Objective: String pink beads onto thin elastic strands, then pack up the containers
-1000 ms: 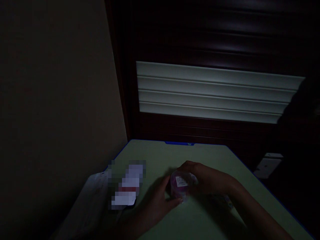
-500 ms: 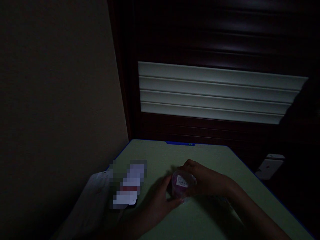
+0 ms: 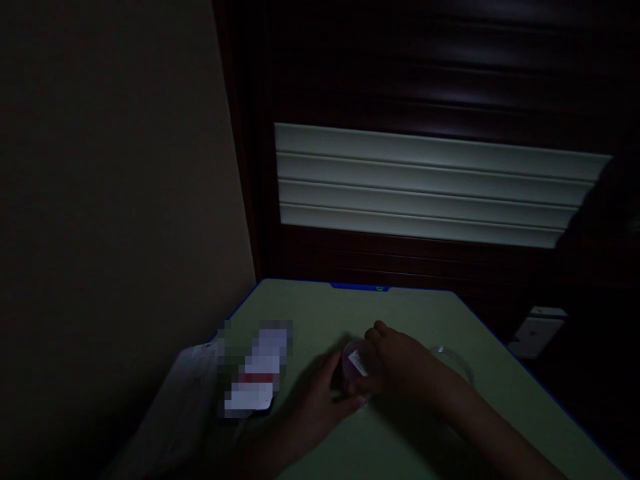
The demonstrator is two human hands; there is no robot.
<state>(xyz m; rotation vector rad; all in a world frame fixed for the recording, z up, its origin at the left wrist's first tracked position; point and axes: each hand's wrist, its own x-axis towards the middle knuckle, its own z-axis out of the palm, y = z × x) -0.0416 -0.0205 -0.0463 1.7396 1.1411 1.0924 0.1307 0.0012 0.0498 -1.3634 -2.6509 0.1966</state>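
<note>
A small round clear tub (image 3: 349, 377) with something purple inside stands on the pale green table, a white label on its top. My left hand (image 3: 320, 399) is closed around its left and near side, thumb and fingers against the wall. Over its right part lies my right hand (image 3: 397, 363), closed on the top rim with the fingers curled and the thumb near the label. My right hand hides much of the tub. Partly under my right forearm is a clear round plastic piece (image 3: 457, 360), perhaps a lid or dish.
The table (image 3: 300, 303) has a blue edge. A blurred white and red item (image 3: 263, 360) lies at left, beside a whitish sheet or bag (image 3: 175, 407). Beyond the right edge is a white box (image 3: 537, 333). A wall and a dark slatted door (image 3: 425, 187) stand behind.
My right hand has turned on the tub's top, and the white label has rotated and shifted left. The right forearm moved, showing more of the clear round piece. My left hand stays put.
</note>
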